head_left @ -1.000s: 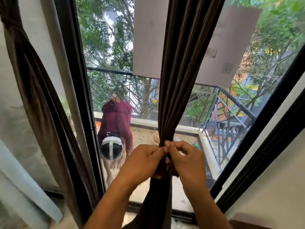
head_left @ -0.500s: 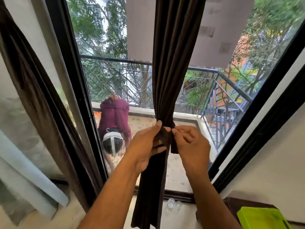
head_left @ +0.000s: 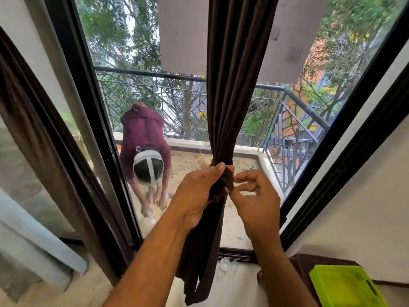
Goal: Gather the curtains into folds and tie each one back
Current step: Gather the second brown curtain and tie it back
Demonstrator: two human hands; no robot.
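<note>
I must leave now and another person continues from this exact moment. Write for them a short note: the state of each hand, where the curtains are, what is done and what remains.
Left hand: its grip is closed around the gathered middle curtain at the knot, thumb on top.
Right hand: fingers curled beside the knot, at its right side; whether it pinches cloth cannot be told.
Done: the middle curtain is gathered into folds, and a knot is formed at hand height in front of the window glass.
Left: tighten and check this knot. The curtain at the far left hangs beside the frame; no tie is visible on it.
</note>
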